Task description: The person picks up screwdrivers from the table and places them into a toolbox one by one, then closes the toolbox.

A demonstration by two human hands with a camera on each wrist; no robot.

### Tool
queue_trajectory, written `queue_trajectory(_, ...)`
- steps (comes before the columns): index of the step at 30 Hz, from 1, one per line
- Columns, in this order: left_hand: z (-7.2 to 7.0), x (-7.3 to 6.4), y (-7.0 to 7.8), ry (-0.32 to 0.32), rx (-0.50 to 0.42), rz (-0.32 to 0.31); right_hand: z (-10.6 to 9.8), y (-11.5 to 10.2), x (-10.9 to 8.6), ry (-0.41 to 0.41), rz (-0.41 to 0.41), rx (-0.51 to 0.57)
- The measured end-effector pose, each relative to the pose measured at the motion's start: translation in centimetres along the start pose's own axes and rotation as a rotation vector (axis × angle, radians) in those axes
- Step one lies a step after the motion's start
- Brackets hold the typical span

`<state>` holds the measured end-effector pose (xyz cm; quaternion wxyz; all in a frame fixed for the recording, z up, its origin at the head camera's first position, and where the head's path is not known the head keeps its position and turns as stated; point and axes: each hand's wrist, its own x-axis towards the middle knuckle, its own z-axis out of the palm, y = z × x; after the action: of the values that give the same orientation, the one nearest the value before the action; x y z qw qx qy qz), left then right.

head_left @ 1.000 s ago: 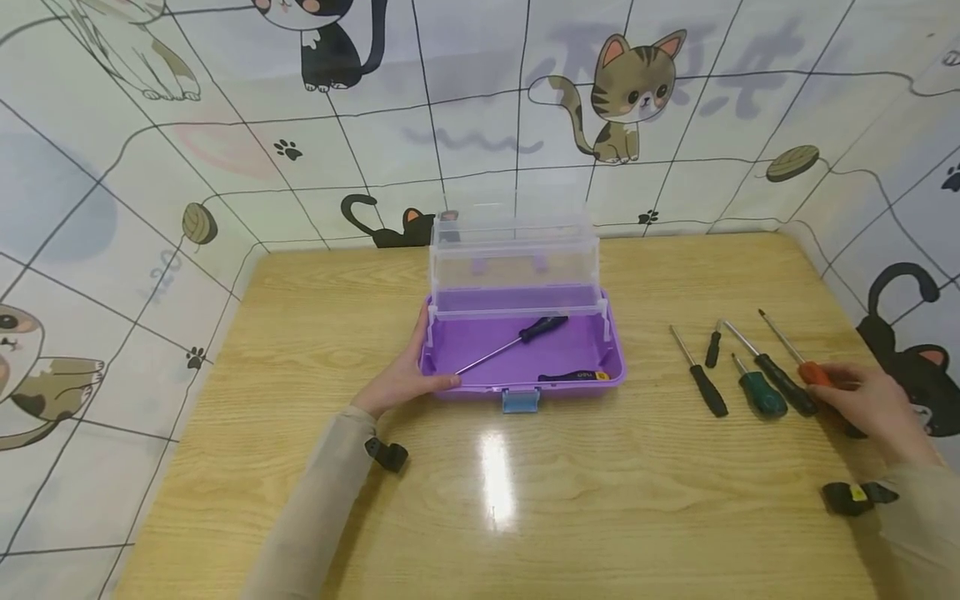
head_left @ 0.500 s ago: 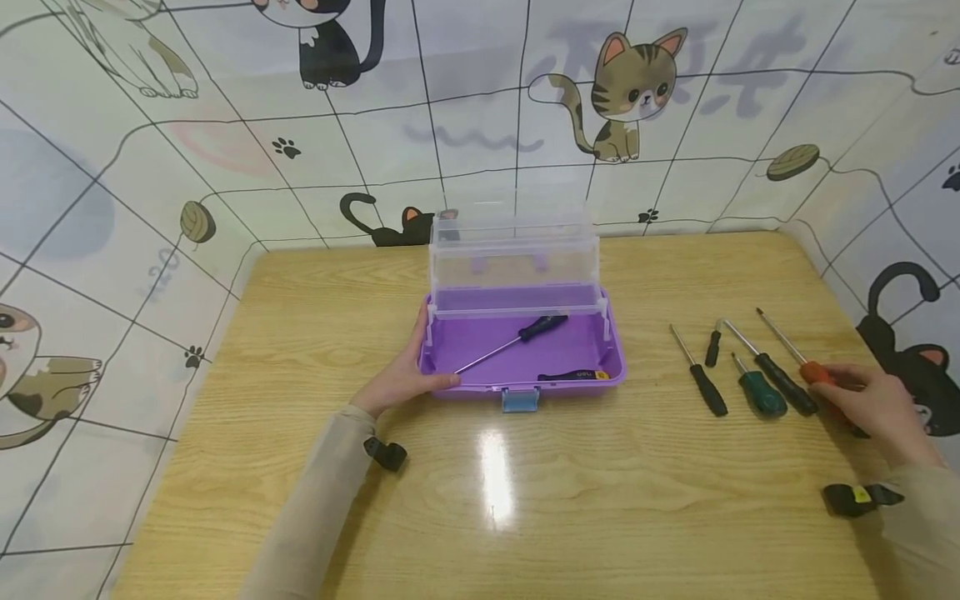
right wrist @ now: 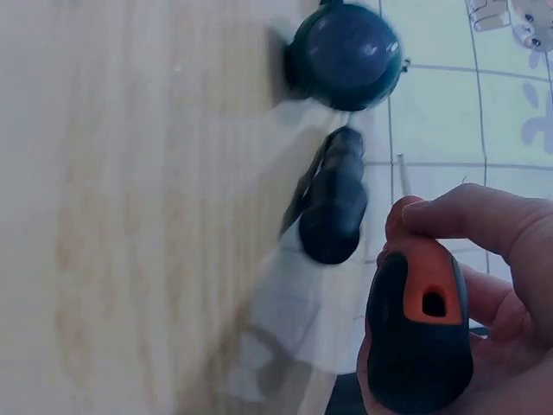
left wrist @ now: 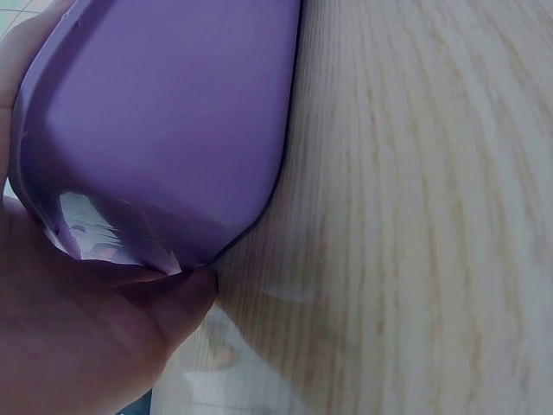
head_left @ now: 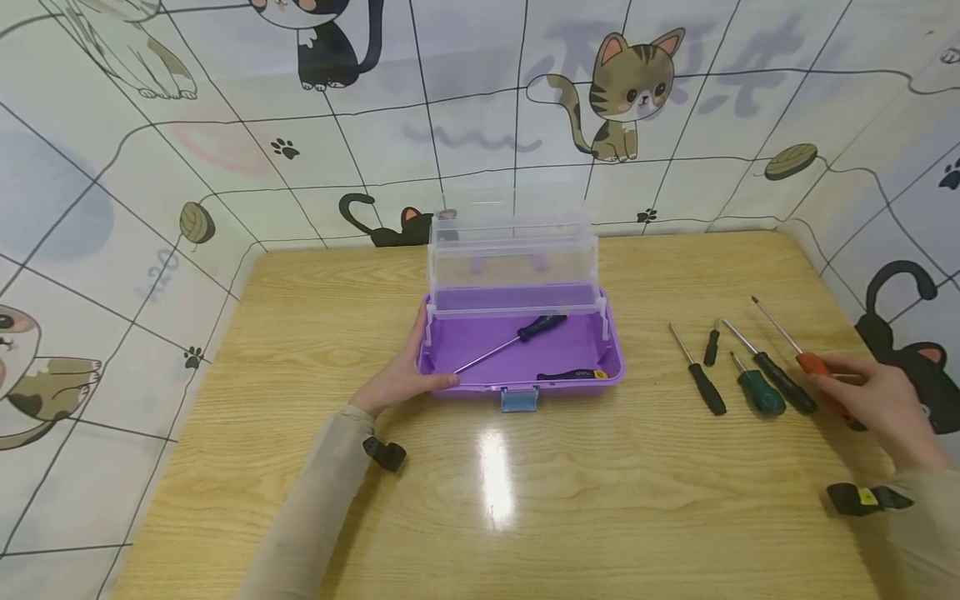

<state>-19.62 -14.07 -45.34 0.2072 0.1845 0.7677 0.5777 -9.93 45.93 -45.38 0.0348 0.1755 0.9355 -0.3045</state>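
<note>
Right grip (head_left: 876, 402) pinching red-handled screwdriver (head_left: 813, 363) by its handle (right wrist: 435, 277), shaft (head_left: 777, 326) jutting ahead, left grip (head_left: 403, 380) clasping purple toolbox (head_left: 480, 390)

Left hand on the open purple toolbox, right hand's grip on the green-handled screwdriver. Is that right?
Wrong screwdriver: the left hand is on the toolbox, but the right hand's grip is on the orange-handled screwdriver, as the right wrist view shows. The green-handled one lies on the table.

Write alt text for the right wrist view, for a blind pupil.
The right grip holds an orange-and-black screwdriver. Left of it in view, blurred, a black handle and a green handle lie on a wooden table.
</note>
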Motion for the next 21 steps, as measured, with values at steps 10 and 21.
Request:
queue_trajectory(10,0.0,0.0,0.1,0.003,-0.005,0.013,0.2,-2.6,-0.4,-0.014,-0.040,0.036)
queue_trajectory(21,0.0,0.4,-1.8,0.030,0.003,0.019,0.6,-5.1,-0.7,-0.025,-0.092,0.053)
